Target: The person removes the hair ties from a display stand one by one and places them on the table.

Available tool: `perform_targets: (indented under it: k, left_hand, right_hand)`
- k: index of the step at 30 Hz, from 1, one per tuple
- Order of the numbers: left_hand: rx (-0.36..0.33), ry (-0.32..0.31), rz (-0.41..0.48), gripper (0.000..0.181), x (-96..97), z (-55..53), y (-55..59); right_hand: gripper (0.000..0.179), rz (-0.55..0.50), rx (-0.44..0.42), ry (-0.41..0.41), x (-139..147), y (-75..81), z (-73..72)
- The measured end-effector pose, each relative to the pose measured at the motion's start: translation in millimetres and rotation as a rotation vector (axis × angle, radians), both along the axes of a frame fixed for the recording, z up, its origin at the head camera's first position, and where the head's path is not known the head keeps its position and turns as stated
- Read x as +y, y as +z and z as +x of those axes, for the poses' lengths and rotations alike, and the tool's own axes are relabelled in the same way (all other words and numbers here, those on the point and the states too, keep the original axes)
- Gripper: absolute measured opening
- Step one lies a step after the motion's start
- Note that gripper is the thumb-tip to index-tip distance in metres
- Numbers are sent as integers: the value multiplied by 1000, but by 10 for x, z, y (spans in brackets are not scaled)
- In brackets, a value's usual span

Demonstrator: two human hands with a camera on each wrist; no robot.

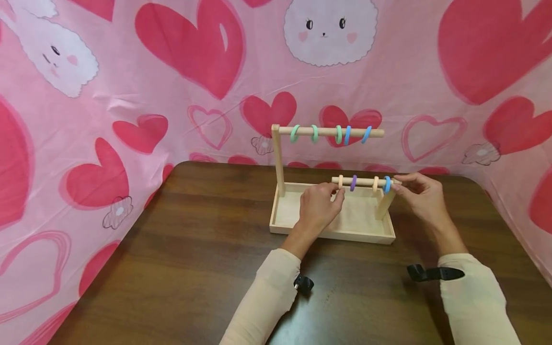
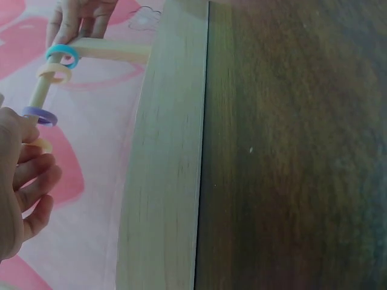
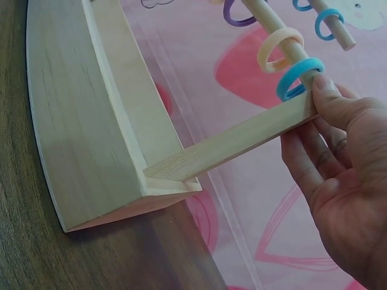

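A wooden rack has a short lower rod [image 1: 364, 181] carrying a cream ring [image 1: 340, 182] near its free left end, a purple ring [image 1: 353, 183], a second cream ring [image 1: 375, 183] and a blue ring [image 1: 387, 184] by the right post [image 3: 242, 139]. My left hand [image 1: 320, 205] pinches the leftmost cream ring, which its fingers partly cover in the left wrist view. At the opposite end, my right hand [image 1: 424, 196] grips the top of the post where the rod joins it, thumb close beside the blue ring.
Above and behind, a longer upper rod [image 1: 323, 131] on the left post [image 1: 278, 160] holds three green rings and two blue ones. The rack's shallow tray base [image 1: 332, 235] stands on a dark wooden table [image 1: 194, 268]. Behind hangs a pink heart-patterned cloth [image 1: 172, 81].
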State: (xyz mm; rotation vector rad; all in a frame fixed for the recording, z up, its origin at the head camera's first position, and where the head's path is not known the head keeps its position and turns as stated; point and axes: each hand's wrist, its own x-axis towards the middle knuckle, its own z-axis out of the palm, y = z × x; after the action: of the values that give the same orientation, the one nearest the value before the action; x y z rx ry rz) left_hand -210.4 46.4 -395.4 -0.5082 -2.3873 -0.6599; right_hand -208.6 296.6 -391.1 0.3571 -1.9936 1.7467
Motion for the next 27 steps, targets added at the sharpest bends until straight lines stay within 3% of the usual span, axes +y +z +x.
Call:
perform_targets:
  k: [10,17,27]
  left_hand:
    - [28,-25,1,13,-19,-8,-13]
    - [39,-49,54,13,-39,-18,-19]
    - [75,-87,111,11,-115,-37,-6]
  right_hand:
    - [29,28,-14,-29,-4,-17,16]
    - [27,91,5,-45,-12,9,11]
    - [28,90,-11,-46,2,-1,7]
